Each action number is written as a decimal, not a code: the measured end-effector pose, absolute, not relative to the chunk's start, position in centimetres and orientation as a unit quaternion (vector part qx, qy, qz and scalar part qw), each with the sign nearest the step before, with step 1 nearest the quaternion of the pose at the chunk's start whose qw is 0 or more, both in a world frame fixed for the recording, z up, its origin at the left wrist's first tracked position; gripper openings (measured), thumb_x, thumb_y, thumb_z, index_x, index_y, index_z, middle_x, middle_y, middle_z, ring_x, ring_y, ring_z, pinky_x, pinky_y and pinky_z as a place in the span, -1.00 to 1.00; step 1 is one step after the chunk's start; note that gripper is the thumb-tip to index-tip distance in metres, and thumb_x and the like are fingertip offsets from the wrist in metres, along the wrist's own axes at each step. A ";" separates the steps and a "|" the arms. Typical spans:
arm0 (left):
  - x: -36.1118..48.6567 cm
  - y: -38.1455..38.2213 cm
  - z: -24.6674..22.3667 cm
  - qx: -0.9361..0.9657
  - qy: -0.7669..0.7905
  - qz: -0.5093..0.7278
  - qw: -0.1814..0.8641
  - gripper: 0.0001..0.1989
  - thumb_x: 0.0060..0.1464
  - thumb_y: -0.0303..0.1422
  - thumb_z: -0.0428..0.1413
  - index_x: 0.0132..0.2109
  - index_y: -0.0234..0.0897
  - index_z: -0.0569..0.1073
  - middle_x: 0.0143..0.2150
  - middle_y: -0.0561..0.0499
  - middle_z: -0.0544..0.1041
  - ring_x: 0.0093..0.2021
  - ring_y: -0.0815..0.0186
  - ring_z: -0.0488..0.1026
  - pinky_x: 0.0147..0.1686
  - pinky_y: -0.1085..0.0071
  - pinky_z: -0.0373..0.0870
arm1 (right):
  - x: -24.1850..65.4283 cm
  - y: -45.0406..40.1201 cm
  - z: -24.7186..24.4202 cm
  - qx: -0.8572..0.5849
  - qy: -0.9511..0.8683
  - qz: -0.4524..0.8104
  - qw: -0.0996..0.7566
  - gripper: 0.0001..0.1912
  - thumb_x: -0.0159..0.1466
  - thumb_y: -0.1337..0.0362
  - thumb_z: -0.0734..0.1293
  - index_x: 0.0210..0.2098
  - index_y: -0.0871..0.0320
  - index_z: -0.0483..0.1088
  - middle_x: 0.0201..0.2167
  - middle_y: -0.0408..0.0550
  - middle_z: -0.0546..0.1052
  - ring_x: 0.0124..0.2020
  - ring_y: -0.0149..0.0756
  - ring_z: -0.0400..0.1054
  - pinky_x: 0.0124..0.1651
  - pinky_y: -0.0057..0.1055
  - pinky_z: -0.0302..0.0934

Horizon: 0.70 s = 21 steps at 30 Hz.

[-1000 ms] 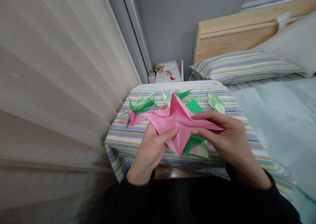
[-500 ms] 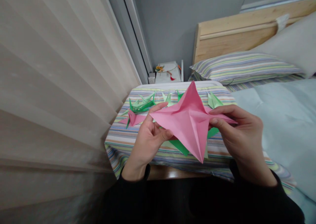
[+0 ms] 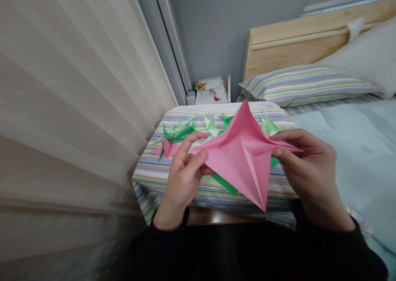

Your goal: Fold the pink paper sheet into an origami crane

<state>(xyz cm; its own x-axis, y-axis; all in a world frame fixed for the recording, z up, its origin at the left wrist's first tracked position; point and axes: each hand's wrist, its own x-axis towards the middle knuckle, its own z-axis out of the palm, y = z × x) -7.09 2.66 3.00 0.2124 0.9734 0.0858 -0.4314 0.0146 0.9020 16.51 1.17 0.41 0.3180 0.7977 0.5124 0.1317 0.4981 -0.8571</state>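
Observation:
A large pink folded paper (image 3: 238, 153), shaped like a four-pointed star with creases, is held up above the table. My left hand (image 3: 185, 171) grips its left point, thumb on top and fingers beneath. At the right point, my right hand (image 3: 306, 161) pinches the narrow folded tip between thumb and fingers. Behind and below it lie green folded papers (image 3: 181, 130), partly hidden. A smaller pink folded piece (image 3: 167, 148) rests on the striped cloth (image 3: 154, 169) to the left. Part of a green sheet (image 3: 225, 183) shows under the held paper.
A pleated curtain (image 3: 77, 107) hangs on the left. To the right is a bed with a light blue cover (image 3: 361, 149), a striped pillow (image 3: 309, 85) and a wooden headboard (image 3: 297, 41). Small items lie on a white surface (image 3: 204, 96) behind the table.
The pink paper has shifted slightly right and tilted, its lower point swinging right. My left thumb has moved up onto its left point, and my right hand has moved a little right.

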 end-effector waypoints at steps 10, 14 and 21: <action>-7.2 2.9 2.9 0.398 0.315 0.564 0.651 -0.67 0.09 -0.41 0.29 0.03 -0.24 0.61 -0.38 0.09 0.60 -0.50 0.48 0.49 -0.43 0.61 0.54 | 16.2 1.6 0.8 -0.426 -0.515 0.268 0.693 -0.77 0.11 0.25 0.64 -0.24 -0.01 0.64 -0.34 -0.17 0.68 -0.41 -0.31 0.57 -0.35 -0.39 0.52; -7.2 2.9 2.9 0.393 0.306 0.556 0.666 -0.64 0.14 -0.37 0.27 0.10 -0.23 0.58 -0.31 0.06 0.66 -0.44 0.42 0.59 -0.37 0.54 0.61 | 16.4 1.8 0.6 -0.455 -0.501 0.256 0.691 -0.74 0.10 0.27 0.64 -0.22 0.02 0.64 -0.36 -0.16 0.67 -0.46 -0.31 0.55 -0.42 -0.41 0.51; -7.5 2.7 3.2 0.436 0.288 0.541 0.659 -0.53 0.10 -0.30 0.35 0.16 -0.22 0.55 -0.27 0.03 0.67 -0.37 0.34 0.62 -0.31 0.45 0.65 | 16.6 2.2 0.4 -0.456 -0.486 0.275 0.694 -0.75 0.07 0.29 0.63 -0.25 0.03 0.64 -0.38 -0.18 0.68 -0.50 -0.34 0.53 -0.43 -0.41 0.51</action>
